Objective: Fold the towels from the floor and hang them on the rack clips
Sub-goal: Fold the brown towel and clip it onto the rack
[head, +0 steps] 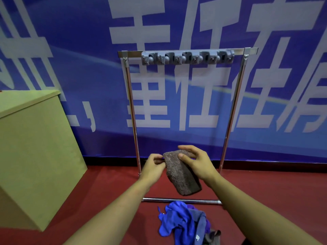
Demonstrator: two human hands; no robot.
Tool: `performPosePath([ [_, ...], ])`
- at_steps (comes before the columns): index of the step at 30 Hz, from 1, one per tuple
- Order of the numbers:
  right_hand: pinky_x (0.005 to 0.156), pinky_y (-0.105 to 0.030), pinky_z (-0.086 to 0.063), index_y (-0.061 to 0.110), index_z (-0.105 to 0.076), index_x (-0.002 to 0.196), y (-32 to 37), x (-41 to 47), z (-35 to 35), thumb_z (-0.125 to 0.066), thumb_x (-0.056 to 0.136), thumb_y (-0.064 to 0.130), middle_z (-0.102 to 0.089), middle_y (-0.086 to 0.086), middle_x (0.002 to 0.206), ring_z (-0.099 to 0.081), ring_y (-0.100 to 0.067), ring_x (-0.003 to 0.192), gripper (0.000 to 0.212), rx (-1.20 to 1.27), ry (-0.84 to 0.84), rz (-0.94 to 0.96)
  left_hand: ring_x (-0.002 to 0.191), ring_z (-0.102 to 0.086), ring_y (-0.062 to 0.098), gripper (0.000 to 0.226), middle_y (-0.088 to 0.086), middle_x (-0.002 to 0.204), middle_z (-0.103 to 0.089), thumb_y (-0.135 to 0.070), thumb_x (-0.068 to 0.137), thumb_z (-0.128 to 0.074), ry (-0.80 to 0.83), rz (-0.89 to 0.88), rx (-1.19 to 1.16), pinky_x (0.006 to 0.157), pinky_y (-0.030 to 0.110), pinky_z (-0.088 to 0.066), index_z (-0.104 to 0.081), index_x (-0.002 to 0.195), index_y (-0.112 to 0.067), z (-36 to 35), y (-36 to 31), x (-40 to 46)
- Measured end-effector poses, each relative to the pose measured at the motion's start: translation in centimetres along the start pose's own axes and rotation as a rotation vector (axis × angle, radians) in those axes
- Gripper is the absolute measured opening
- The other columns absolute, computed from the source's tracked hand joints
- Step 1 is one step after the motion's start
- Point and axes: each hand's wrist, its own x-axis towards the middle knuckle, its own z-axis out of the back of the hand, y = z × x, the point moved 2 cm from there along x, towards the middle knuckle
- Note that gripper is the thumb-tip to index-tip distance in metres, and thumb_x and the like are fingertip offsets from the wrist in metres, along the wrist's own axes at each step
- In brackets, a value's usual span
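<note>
1. While both forearms reach forward, the folded grey-brown towel hangs in the air between the hands, in front of the lower part of the metal rack and above its floor bar.
2. Its long axis runs diagonally: the upper end points up and to the left, near the fingers, and the lower end points down and to the right, toward the red floor.
3. At the towel's upper left edge, the left hand pinches the cloth with curled fingertips.
4. The right hand holds the upper part from the other side, thumb pressed on the front face and fingers curved round the top edge.
5. On the rack's top bar sits a grey strip of clips; nothing hangs from it.
6. A pile of blue, purple and grey towels lies crumpled on the floor just in front of the rack's floor bar.
7. To the left stands a tan box, and a blue banner with large white characters fills the wall behind.
</note>
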Motion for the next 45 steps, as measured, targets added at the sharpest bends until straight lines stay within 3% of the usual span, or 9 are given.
performPosePath([
  [3, 0.082, -0.026, -0.059, 0.018, -0.072, 0.114, 0.1, 0.1, -0.1, -0.077, 0.087, 0.017, -0.078, -0.001, 0.103, -0.074, -0.013, 0.097, 0.027, 0.168, -0.021, -0.052, 0.112, -0.065, 0.007, 0.037, -0.008, 0.118, -0.069, -0.020, 0.084, -0.075, 0.041, -0.166, 0.115, 0.099, 0.029, -0.049, -0.065, 0.119, -0.028, 0.0, -0.2, 0.1],
  [7, 0.079, -0.028, -0.058, 0.015, -0.071, 0.113, 0.2, 0.3, 0.1, -0.079, 0.086, 0.014, -0.079, -0.003, 0.101, -0.075, -0.018, 0.097, 0.028, 0.259, -0.036, -0.072, 0.102, -0.071, 0.012, 0.011, -0.004, 0.101, -0.077, -0.014, 0.095, -0.067, 0.032, -0.194, 0.076, 0.093, 0.032, -0.053, -0.073, 0.104, -0.017, -0.2, -1.2, 0.0],
  [10, 0.077, -0.028, -0.058, 0.015, -0.070, 0.115, 0.2, 0.4, 0.2, -0.079, 0.085, 0.013, -0.079, -0.004, 0.101, -0.075, -0.019, 0.097, 0.031, 0.301, -0.040, -0.087, 0.093, -0.072, 0.015, 0.011, 0.005, 0.098, -0.078, -0.017, 0.099, -0.063, 0.054, -0.131, -0.074, 0.088, 0.034, -0.055, -0.071, 0.105, -0.012, -0.4, -1.7, -0.5],
  [15, 0.082, -0.034, -0.059, 0.018, -0.068, 0.118, 0.1, 0.6, 0.1, -0.079, 0.084, 0.010, -0.078, -0.006, 0.105, -0.074, -0.021, 0.100, 0.036, 0.324, -0.044, -0.080, 0.065, -0.068, 0.006, 0.016, 0.006, 0.086, -0.074, -0.018, 0.103, -0.056, 0.114, -0.008, -0.297, 0.059, 0.021, -0.052, -0.069, 0.106, -0.008, -1.3, -2.6, -1.4],
  [21, 0.085, -0.037, -0.059, 0.014, -0.065, 0.119, -0.2, 0.9, 0.1, -0.077, 0.084, 0.002, -0.078, -0.007, 0.103, -0.073, -0.018, 0.095, 0.039, 0.320, -0.075, -0.070, 0.093, -0.070, 0.022, 0.030, 0.013, 0.105, -0.076, -0.031, 0.100, -0.059, 0.221, 0.044, -0.462, 0.087, 0.036, -0.054, -0.070, 0.114, -0.007, -1.4, -3.4, -2.0],
  [28, 0.078, -0.029, -0.059, 0.014, -0.065, 0.119, 0.1, 0.8, 0.2, -0.076, 0.085, 0.001, -0.079, -0.005, 0.100, -0.075, -0.017, 0.094, 0.039, 0.305, -0.069, -0.058, 0.096, -0.071, 0.022, 0.016, 0.009, 0.100, -0.077, -0.020, 0.096, -0.066, 0.231, 0.009, -0.436, 0.082, 0.030, -0.056, -0.069, 0.108, -0.009, -1.5, -3.3, -2.0],
  [31, 0.078, -0.030, -0.059, 0.015, -0.066, 0.118, -0.1, 0.8, 0.0, -0.077, 0.084, 0.002, -0.079, -0.004, 0.098, -0.075, -0.018, 0.093, 0.038, 0.293, -0.102, -0.048, 0.101, -0.073, 0.022, 0.027, 0.012, 0.110, -0.076, -0.017, 0.094, -0.069, 0.279, -0.021, -0.420, 0.081, 0.029, -0.058, -0.066, 0.119, -0.009, -1.8, -3.3, -2.2],
  [36, 0.072, -0.026, -0.059, 0.017, -0.069, 0.112, -0.1, 0.7, -0.3, -0.079, 0.084, 0.010, -0.079, -0.001, 0.094, -0.076, -0.014, 0.089, 0.031, 0.295, -0.231, -0.030, 0.114, -0.069, 0.024, 0.037, 0.010, 0.119, -0.074, -0.015, 0.094, -0.069, 0.294, -0.071, -0.394, 0.102, 0.038, -0.053, -0.062, 0.130, -0.010, -3.0, -3.6, -2.1],
  [45, 0.070, -0.026, -0.059, 0.017, -0.069, 0.113, 0.6, 0.7, -0.4, -0.080, 0.084, 0.012, -0.079, -0.005, 0.089, -0.076, -0.016, 0.085, 0.031, 0.335, -0.284, -0.018, 0.105, -0.073, 0.016, 0.024, 0.002, 0.111, -0.077, -0.025, 0.098, -0.065, 0.169, -0.125, -0.204, 0.102, 0.045, -0.054, -0.068, 0.120, -0.016, -3.1, -3.1, -1.6],
])
